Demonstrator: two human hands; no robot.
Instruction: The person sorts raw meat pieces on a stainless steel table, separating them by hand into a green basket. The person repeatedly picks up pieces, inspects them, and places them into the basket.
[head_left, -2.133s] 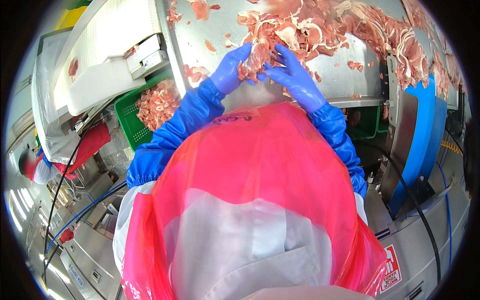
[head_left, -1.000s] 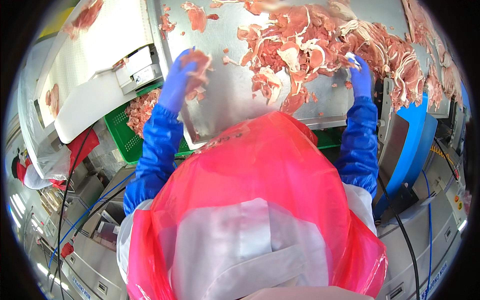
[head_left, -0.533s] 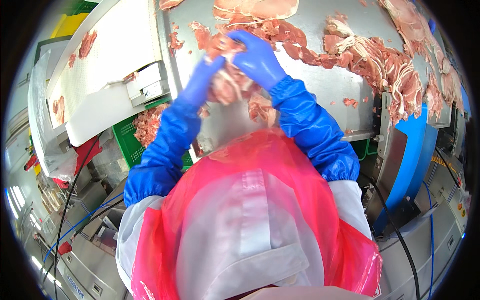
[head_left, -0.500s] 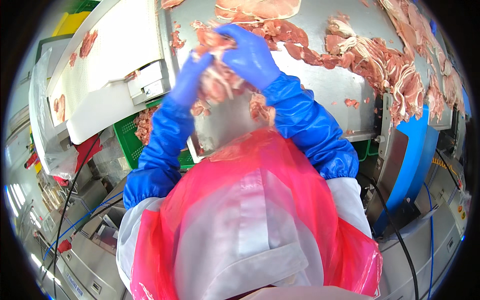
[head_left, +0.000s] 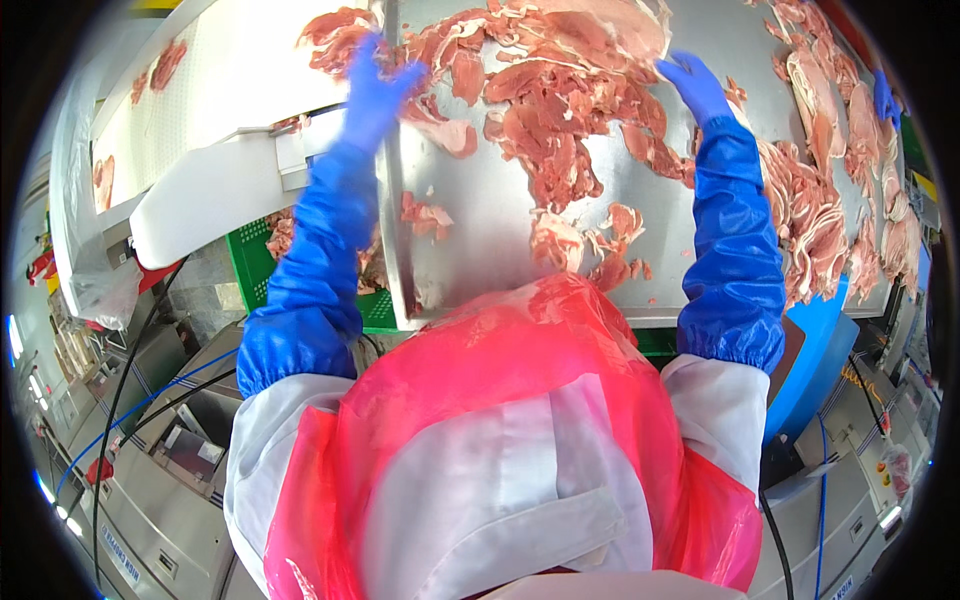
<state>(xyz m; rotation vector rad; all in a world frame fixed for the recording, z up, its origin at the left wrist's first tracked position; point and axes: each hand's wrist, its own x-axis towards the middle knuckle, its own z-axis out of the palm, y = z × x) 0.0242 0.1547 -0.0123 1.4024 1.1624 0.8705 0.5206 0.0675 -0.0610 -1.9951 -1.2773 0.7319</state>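
Observation:
My left hand (head_left: pixel 376 95), blue-gloved and a little blurred, is open with its thumb spread from the fingers, above the tray's left rim. Right beside it, a clump of sliced raw meat (head_left: pixel 333 40) lies on the white belt. Across the steel tray (head_left: pixel 455 245), my right hand (head_left: pixel 698 90) is open too, its fingertips at the right edge of a large thin meat slice (head_left: pixel 610 32). Between my hands spreads a loose heap of red meat pieces (head_left: pixel 555 115). Smaller pale scraps (head_left: pixel 557 240) lie nearer to me.
The white perforated conveyor belt (head_left: pixel 235 75) runs along the left, with a white guard plate (head_left: pixel 205 200) in front. Below it sits a green crate (head_left: pixel 246 262) with meat scraps. Folded meat slices (head_left: pixel 805 215) line the right side, where another person's blue-gloved hand (head_left: pixel 885 98) shows.
The meat my two hands held together is out of them. My hands have moved apart, left toward the belt, right across the tray. Meat now lies heaped in the middle and on the belt's edge.

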